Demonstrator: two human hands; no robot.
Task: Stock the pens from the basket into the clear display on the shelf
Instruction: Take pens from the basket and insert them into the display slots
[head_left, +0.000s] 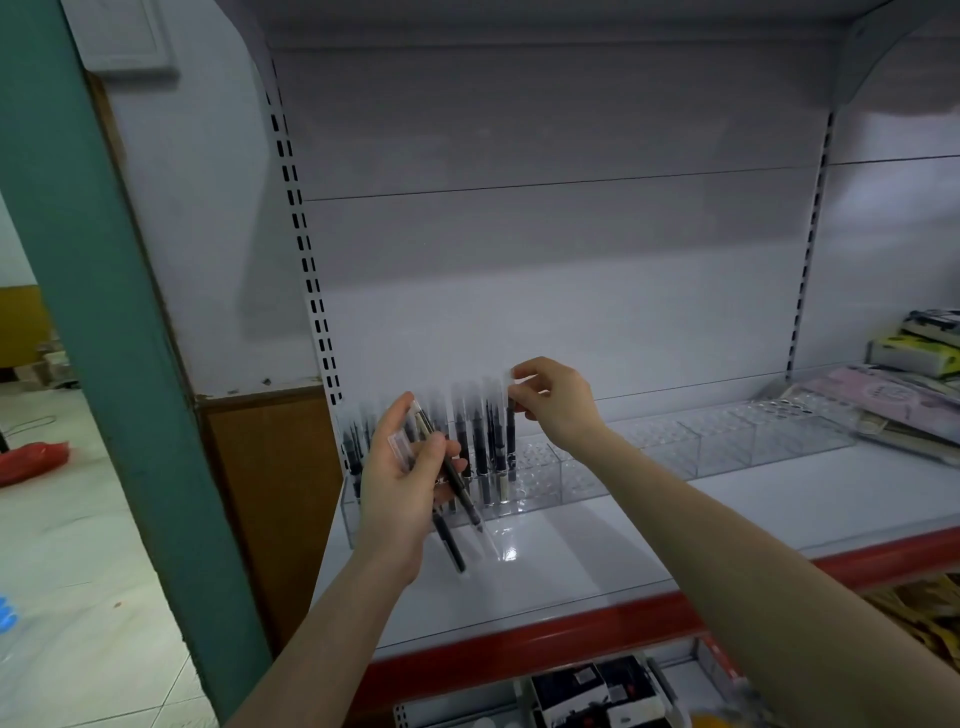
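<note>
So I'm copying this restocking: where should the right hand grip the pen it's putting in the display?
Pinch the pen at its clear cap end, from above, as the right hand does: it stands upright, and neighbouring pens crowd its barrel in the clear display.

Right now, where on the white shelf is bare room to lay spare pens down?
Bare: white shelf between clear plastic display and red front edge. Crowded: display's left end, full of black pens, and right end under stacked packets.

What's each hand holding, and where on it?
Left hand: a bundle of pens, gripped around mid-barrel. Right hand: one pen, pinched at its clear cap end, over the clear display.
</note>
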